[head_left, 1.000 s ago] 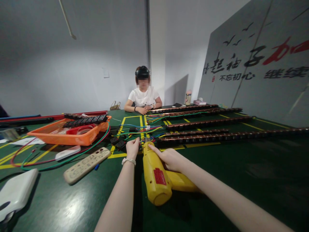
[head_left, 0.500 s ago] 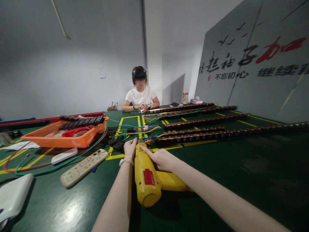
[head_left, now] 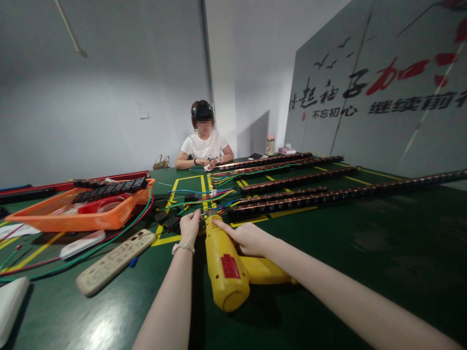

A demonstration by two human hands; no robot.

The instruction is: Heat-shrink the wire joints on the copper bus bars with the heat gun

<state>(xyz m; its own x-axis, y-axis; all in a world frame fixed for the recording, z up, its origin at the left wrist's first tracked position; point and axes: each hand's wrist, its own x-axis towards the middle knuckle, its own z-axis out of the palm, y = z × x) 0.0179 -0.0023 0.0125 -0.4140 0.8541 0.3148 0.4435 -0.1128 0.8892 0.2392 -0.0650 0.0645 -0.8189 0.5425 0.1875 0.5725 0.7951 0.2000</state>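
A yellow heat gun (head_left: 225, 267) lies along the middle of the view, its nozzle pointing away from me. My right hand (head_left: 251, 238) is closed around its body near the front, thumb along the top. Just left of the nozzle, my left hand (head_left: 189, 226) is closed with fingertips pinched together; what they hold is too small to make out. Coloured wires (head_left: 222, 209) run past the nozzle tip to a long dark strip with coppery edges (head_left: 277, 208). Black connectors (head_left: 171, 219) rest to the left of my left hand.
An orange basket (head_left: 105, 221) with parts stands at left, beside a beige remote control (head_left: 116, 260) and a white case (head_left: 12, 306). More dark strips (head_left: 299, 180) lie across the green table (head_left: 346, 272). A person in a white shirt (head_left: 204, 146) works at the far end.
The view has turned slightly right, so the surroundings appear farther left. My left hand sits a little farther from the nozzle. The right hand keeps its hold on the heat gun.
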